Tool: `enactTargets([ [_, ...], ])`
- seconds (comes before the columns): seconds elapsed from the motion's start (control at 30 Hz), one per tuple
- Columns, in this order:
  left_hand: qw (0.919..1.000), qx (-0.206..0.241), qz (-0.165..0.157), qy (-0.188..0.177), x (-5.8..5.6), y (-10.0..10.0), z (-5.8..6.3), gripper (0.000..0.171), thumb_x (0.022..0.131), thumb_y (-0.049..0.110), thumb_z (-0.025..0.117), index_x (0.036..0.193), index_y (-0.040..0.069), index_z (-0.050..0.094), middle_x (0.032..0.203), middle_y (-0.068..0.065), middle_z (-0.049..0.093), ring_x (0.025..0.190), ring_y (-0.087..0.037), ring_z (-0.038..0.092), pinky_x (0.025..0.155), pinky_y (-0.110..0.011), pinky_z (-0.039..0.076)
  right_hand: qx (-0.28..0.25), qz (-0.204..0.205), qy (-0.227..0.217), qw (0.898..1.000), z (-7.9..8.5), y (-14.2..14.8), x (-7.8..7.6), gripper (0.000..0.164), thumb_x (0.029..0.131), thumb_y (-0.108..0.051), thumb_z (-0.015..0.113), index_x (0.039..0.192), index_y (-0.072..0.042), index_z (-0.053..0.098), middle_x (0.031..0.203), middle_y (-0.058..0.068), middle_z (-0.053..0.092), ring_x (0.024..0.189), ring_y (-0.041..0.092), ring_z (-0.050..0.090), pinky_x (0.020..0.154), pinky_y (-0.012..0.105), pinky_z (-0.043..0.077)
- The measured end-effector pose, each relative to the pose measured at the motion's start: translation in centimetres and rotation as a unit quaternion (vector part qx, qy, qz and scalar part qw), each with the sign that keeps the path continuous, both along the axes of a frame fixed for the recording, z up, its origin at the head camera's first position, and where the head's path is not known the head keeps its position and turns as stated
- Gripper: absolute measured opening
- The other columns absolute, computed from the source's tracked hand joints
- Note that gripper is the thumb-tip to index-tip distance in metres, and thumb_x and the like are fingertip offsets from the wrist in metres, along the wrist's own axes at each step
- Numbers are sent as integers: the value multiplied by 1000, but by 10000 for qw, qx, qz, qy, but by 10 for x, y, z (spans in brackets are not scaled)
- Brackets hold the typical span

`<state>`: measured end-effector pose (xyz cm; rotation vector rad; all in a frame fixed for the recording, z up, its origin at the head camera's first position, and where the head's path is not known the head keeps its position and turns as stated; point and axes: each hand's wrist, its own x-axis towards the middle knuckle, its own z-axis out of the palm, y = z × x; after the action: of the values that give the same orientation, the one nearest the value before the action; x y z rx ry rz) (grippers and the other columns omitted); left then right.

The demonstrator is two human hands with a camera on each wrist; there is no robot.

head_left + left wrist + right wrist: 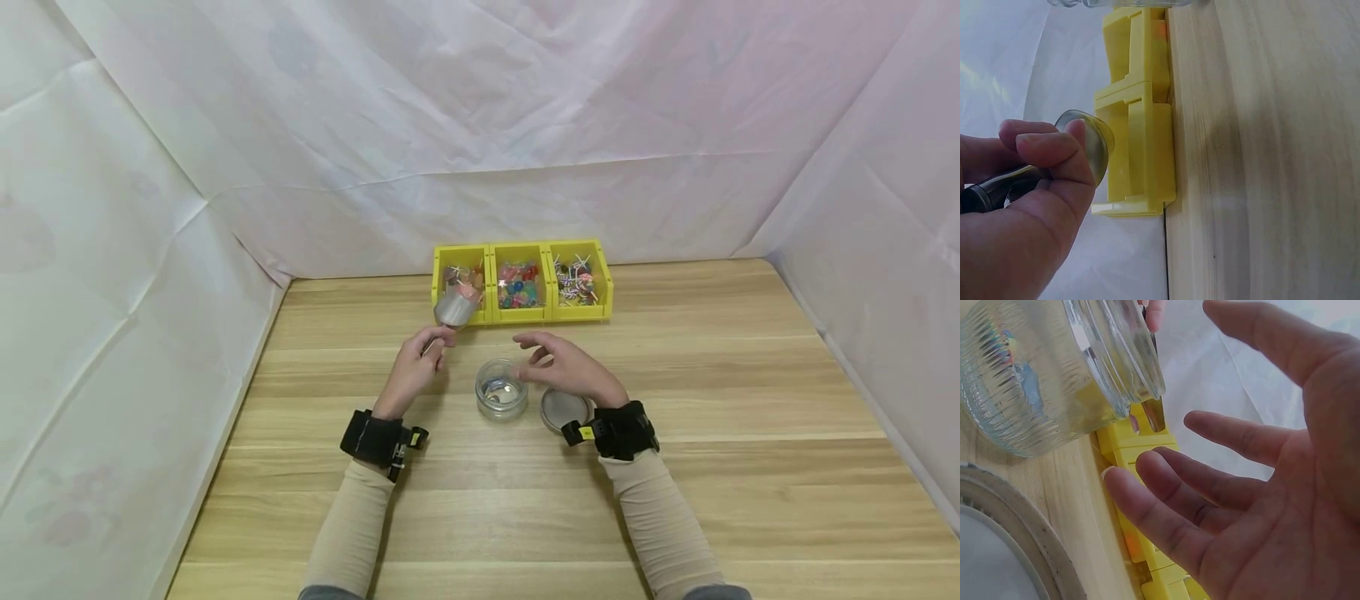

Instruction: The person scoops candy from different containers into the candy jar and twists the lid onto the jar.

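My left hand [411, 371] grips the dark handle of a metal scoop [454, 307], fingers curled round it in the left wrist view. Something pinkish shows in the scoop's mouth, held over the front of the left yellow bin [472, 318]. Fingers spread, my right hand [573, 367] hovers just right of a clear glass jar [501, 410] and holds nothing. The jar stands uncovered on the table with a few small wrapped pieces at its bottom. Beneath the right wrist lies a round lid [562, 407], partly covered by the wrist strap.
Joined to the left bin are a middle yellow bin [521, 316] with colourful candies and a right yellow bin [585, 314] with striped lollipops. White cloth [495, 208] hangs behind the bins and along both sides of the wooden table [495, 533].
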<state>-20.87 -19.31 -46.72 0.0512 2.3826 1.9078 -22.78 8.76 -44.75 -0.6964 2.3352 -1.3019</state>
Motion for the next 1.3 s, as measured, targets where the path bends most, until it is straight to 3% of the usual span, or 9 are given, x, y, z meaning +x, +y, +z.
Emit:
enactTargets([
  [0.2, 9999, 104, -115, -4, 4, -2, -3, 30, 106, 10, 41, 130, -1, 56, 124, -26, 58, 80, -30, 51, 60, -24, 41, -19, 239, -119, 9996, 0, -3, 0, 79, 88, -33, 76, 152, -9, 35, 150, 23, 41, 124, 36, 52, 100, 47, 50],
  [0.4, 9998, 100, -190, 23, 6, -4, -3, 30, 106, 9, 40, 128, -3, 57, 122, -27, 57, 81, -33, 51, 58, -21, 40, 138, 317, -205, 9992, -2, -7, 0, 90, 85, -35, 79, 156, -14, 29, 154, 20, 36, 129, 37, 48, 103, 49, 47],
  [0.63, 9995, 46, -315, 79, 10, -8, 2, 29, 106, 9, 41, 127, -3, 57, 120, -29, 57, 77, -25, 49, 58, -22, 39, 243, 523, -189, 9982, -8, -15, 2, 93, 84, -28, 80, 157, -12, 25, 153, 22, 36, 129, 35, 47, 104, 48, 46],
  [0.87, 9992, 54, -393, 22, 15, -10, 9, 29, 106, 9, 41, 127, -3, 57, 119, -28, 57, 77, -27, 49, 58, -25, 40, 388, 577, -48, 9976, -11, -21, 4, 95, 82, -35, 82, 156, -11, 28, 151, 23, 40, 129, 35, 46, 104, 50, 45],
  [1.1, 9984, 6, -570, -24, 13, -15, 4, 30, 106, 10, 42, 129, -3, 56, 119, -23, 59, 77, -30, 50, 58, -26, 41, 466, 673, -2, 9966, -10, -24, 5, 95, 83, -34, 81, 156, -6, 27, 153, 24, 38, 138, 40, 39, 113, 56, 35],
  [1.3, 9977, 28, -681, -53, 15, -16, 6, 29, 107, 10, 41, 128, -1, 57, 121, -26, 58, 77, -25, 49, 58, -26, 42, 481, 830, 59, 9954, -11, -25, 7, 99, 80, -32, 84, 156, -5, 26, 156, 21, 34, 144, 38, 31, 117, 55, 27],
])
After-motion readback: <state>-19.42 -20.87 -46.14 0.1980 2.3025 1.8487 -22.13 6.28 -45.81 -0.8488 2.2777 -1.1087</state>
